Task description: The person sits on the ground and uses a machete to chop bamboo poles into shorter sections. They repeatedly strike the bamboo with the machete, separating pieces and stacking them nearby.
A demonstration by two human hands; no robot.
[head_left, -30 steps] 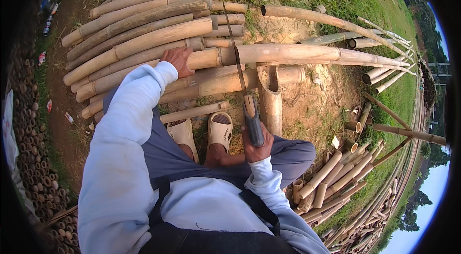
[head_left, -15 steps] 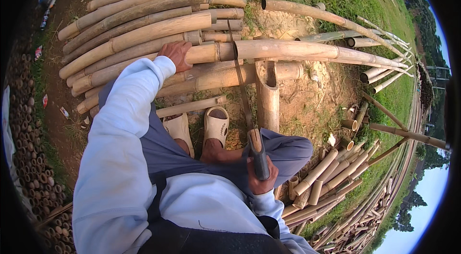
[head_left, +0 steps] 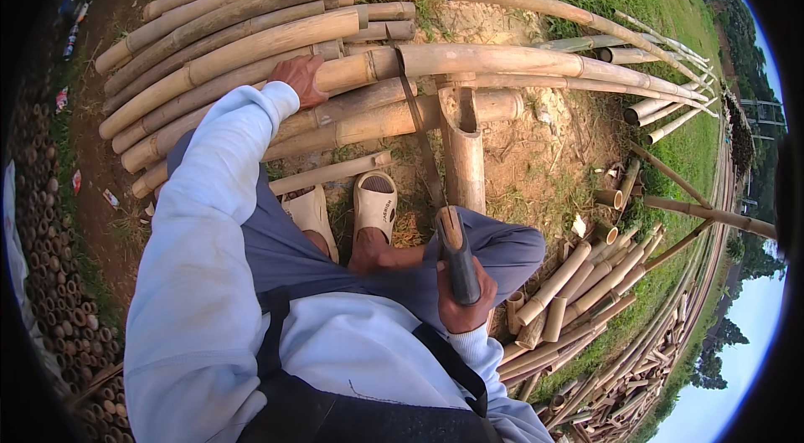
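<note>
A long tan bamboo pole (head_left: 502, 63) lies crosswise before me. My left hand (head_left: 300, 81) grips it left of the cut, fingers curled over its top. In my right hand (head_left: 466, 301), near my bent knee, is the dark handle of a handsaw (head_left: 425, 146). The saw's thin blade slants away from me and sits in a cut across the pole; its tip shows just past the far side. How deep the cut goes cannot be seen. A notched bamboo post (head_left: 463, 158) stands under the pole, right of the blade.
Several bamboo poles (head_left: 251, 16) lie side by side at the far left. Short cut pieces (head_left: 557, 292) are heaped at the right. My sandalled feet (head_left: 374, 207) rest below the pole, close to the blade. More poles (head_left: 578, 16) stretch over the grass at the right.
The saw has slid back a little toward me, with less of its tip showing past the pole. My left hand keeps its grip. The whole view has shifted slightly.
</note>
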